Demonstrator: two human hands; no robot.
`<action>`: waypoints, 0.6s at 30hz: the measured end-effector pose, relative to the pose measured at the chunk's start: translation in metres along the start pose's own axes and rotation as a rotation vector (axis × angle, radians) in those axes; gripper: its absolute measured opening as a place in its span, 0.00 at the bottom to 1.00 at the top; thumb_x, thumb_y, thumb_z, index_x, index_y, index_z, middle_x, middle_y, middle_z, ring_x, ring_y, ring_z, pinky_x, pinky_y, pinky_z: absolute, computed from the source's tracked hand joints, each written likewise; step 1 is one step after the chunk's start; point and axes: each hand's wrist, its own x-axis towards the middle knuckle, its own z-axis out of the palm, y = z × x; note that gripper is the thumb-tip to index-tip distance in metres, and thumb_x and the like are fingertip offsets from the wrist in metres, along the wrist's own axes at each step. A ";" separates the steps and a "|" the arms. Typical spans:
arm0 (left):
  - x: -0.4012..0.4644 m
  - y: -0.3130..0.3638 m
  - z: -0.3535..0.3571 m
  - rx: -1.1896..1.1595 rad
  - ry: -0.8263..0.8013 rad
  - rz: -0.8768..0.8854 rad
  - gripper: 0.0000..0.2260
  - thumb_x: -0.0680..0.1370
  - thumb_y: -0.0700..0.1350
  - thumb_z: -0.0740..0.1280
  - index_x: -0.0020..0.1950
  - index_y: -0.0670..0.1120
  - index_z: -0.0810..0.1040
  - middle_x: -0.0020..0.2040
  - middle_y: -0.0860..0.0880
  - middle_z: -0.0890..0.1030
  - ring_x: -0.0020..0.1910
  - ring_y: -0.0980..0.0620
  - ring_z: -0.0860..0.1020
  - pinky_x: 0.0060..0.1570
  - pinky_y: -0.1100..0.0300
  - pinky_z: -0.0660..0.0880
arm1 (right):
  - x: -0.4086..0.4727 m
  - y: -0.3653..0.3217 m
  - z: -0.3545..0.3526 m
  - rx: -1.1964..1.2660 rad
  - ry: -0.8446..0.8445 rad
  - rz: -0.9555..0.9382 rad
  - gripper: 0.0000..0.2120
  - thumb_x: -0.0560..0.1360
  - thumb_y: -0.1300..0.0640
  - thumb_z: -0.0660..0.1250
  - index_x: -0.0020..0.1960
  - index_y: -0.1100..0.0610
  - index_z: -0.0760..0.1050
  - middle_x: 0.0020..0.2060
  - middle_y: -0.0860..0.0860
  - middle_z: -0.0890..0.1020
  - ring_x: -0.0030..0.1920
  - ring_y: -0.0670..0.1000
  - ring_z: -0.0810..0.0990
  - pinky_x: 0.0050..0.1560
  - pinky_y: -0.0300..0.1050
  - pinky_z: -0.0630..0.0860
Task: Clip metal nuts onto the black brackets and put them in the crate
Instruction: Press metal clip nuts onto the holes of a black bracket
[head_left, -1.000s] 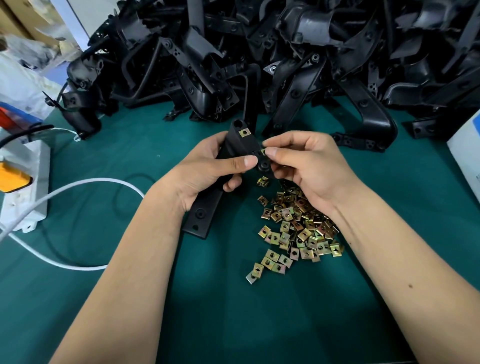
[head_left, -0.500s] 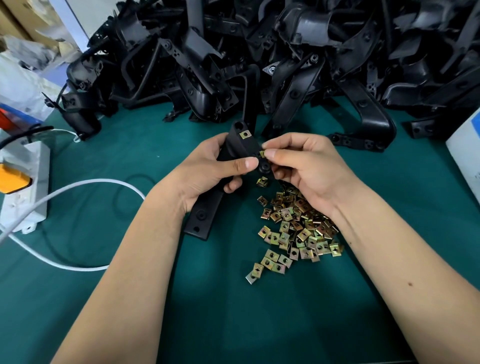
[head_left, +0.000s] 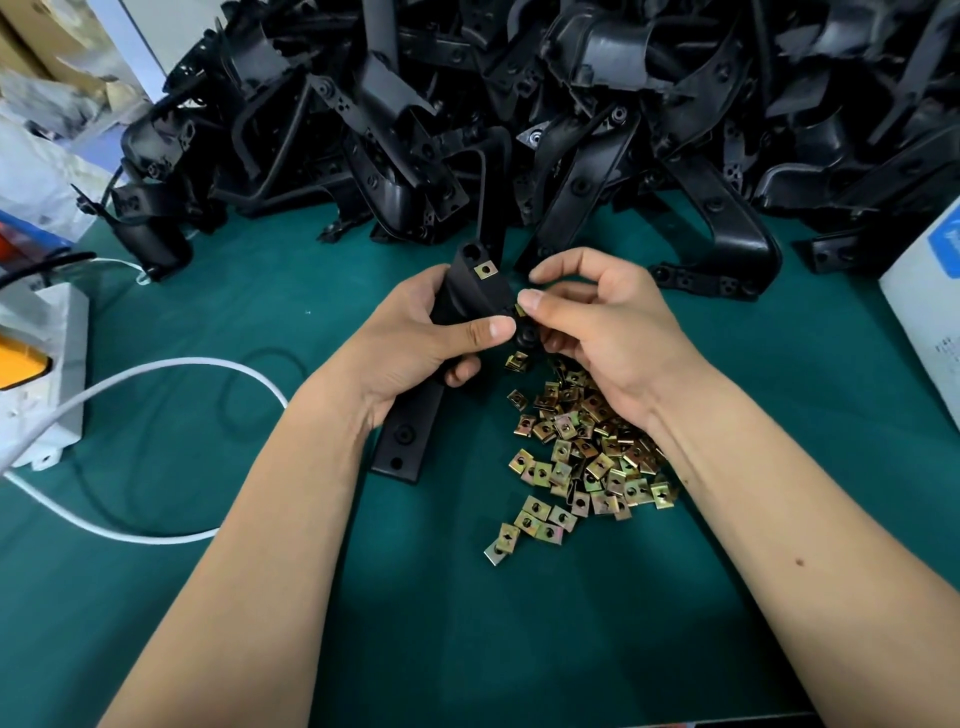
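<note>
My left hand (head_left: 415, 343) grips a long black bracket (head_left: 410, 436) around its middle, thumb across the front. One brass-coloured metal nut (head_left: 486, 269) is clipped on near the bracket's upper end. My right hand (head_left: 602, 322) pinches a second metal nut (head_left: 519, 310) between thumb and forefinger at the bracket's right edge; most of that nut is hidden by the fingertips. A loose pile of metal nuts (head_left: 582, 452) lies on the green mat (head_left: 218, 322) just below my right wrist. No crate is in view.
A big heap of black brackets (head_left: 519, 114) fills the back of the table. A white power strip (head_left: 41, 374) with a white cable (head_left: 156, 374) lies at the left. A white box (head_left: 924, 312) stands at the right edge.
My right hand's fingers have lifted and spread a little, the forefinger rising off the bracket. The left hand and bracket have barely moved.
</note>
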 end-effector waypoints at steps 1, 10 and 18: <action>0.000 0.000 -0.001 -0.002 -0.004 0.001 0.22 0.70 0.46 0.79 0.59 0.44 0.76 0.42 0.49 0.81 0.27 0.53 0.71 0.26 0.63 0.68 | 0.000 -0.001 0.000 0.005 -0.008 0.002 0.07 0.77 0.66 0.73 0.51 0.58 0.78 0.34 0.53 0.80 0.34 0.48 0.77 0.37 0.40 0.75; 0.002 -0.003 0.000 0.007 0.002 -0.001 0.18 0.72 0.45 0.78 0.58 0.45 0.76 0.42 0.49 0.81 0.27 0.53 0.71 0.26 0.63 0.68 | -0.001 0.000 -0.002 0.045 -0.035 -0.006 0.09 0.77 0.68 0.72 0.46 0.57 0.76 0.33 0.51 0.78 0.33 0.47 0.76 0.33 0.38 0.73; 0.000 0.000 -0.006 -0.033 -0.060 -0.015 0.13 0.73 0.42 0.75 0.53 0.45 0.75 0.38 0.50 0.79 0.25 0.55 0.69 0.25 0.64 0.66 | 0.008 -0.002 -0.023 0.074 0.233 -0.075 0.07 0.76 0.69 0.71 0.47 0.58 0.77 0.37 0.54 0.85 0.36 0.48 0.81 0.36 0.39 0.76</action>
